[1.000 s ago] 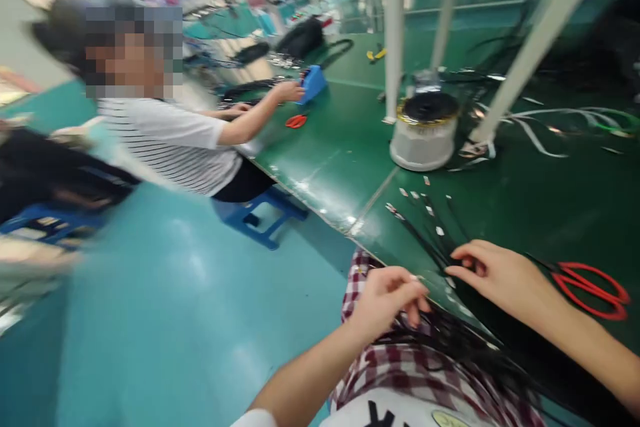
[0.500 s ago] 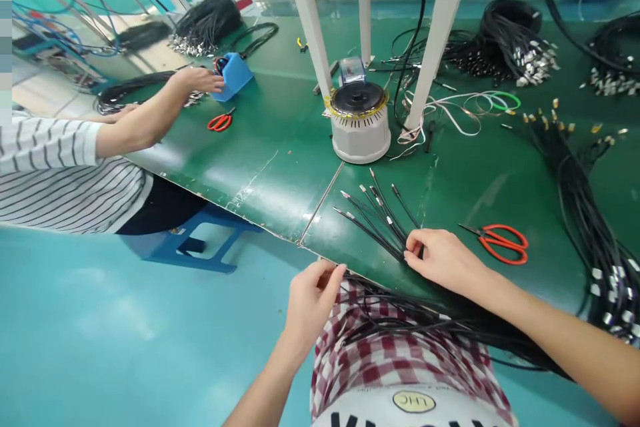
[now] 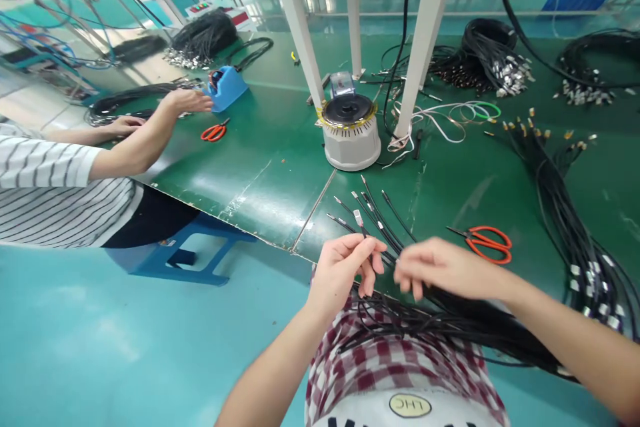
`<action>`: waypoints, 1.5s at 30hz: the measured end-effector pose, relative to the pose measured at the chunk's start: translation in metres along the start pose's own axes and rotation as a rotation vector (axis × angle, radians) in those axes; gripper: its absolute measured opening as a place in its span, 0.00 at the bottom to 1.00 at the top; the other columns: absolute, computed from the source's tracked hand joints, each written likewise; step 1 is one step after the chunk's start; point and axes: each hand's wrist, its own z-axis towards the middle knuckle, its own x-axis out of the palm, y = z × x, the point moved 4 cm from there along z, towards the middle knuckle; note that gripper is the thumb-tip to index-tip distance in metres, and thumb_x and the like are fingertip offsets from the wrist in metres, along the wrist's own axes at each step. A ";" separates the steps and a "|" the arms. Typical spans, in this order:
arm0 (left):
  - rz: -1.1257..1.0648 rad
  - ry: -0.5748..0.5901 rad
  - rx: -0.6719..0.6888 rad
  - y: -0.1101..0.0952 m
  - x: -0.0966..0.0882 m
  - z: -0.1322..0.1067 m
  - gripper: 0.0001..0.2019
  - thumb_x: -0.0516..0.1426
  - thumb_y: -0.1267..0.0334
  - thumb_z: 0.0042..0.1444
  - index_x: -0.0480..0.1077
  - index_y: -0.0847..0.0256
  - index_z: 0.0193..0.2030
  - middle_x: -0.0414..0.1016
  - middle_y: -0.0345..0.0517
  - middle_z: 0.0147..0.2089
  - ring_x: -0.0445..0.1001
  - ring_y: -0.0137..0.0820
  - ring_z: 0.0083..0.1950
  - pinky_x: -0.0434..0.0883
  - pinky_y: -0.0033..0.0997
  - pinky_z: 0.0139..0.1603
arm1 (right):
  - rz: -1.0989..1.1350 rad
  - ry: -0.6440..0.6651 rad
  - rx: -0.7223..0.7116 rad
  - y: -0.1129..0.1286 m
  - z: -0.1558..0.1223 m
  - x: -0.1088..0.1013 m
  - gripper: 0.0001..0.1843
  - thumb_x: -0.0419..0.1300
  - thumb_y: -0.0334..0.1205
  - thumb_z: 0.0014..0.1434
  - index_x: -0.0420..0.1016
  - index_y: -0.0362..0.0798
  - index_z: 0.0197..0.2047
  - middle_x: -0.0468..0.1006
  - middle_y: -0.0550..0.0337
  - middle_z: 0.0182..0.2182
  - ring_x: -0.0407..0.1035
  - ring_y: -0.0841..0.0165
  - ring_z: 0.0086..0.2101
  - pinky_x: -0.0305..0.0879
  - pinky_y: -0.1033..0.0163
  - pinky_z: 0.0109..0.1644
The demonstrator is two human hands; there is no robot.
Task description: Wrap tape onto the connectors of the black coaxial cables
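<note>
My left hand is pinched shut on a black cable near its end, with the white-tagged connector pointing up above the fingers. Close on its right, my right hand hovers at the table edge, blurred, fingers loosely bent and apart, with no object visible in them. Several black cable ends lie fanned out on the green table just beyond both hands. A thick bundle of black cables runs across my checked lap and under my right forearm.
Orange-handled scissors lie right of my right hand. Further right is a tagged cable bundle. A white round device stands near the rack legs. At left, a co-worker's arm reaches toward a blue tape dispenser; red scissors lie nearby.
My left hand has risen from the table edge and moved right, now with a cable end in its pinch. My right hand has lifted off the fanned cables. The view has shifted slightly.
</note>
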 end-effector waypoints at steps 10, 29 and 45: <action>0.094 0.059 -0.098 0.020 0.016 -0.006 0.16 0.59 0.53 0.62 0.75 0.67 0.40 0.75 0.44 0.27 0.67 0.22 0.14 0.57 0.20 0.13 | 0.149 -0.277 -0.249 0.025 0.050 -0.026 0.15 0.65 0.49 0.58 0.79 0.43 0.36 0.77 0.60 0.29 0.65 0.74 0.25 0.64 0.68 0.29; -0.146 -0.052 -0.118 0.057 -0.023 0.033 0.18 0.60 0.52 0.60 0.72 0.69 0.43 0.77 0.48 0.29 0.70 0.25 0.16 0.67 0.21 0.14 | -0.026 -0.938 -0.137 0.077 0.161 -0.226 0.19 0.61 0.51 0.63 0.78 0.40 0.40 0.80 0.49 0.38 0.70 0.76 0.26 0.60 0.72 0.25; -0.167 -0.027 -0.101 0.061 -0.025 0.037 0.16 0.59 0.53 0.62 0.72 0.69 0.42 0.76 0.47 0.29 0.70 0.25 0.16 0.66 0.21 0.13 | -0.259 -0.869 0.085 0.113 0.195 -0.261 0.07 0.67 0.34 0.56 0.76 0.39 0.30 0.80 0.53 0.28 0.75 0.69 0.29 0.70 0.66 0.33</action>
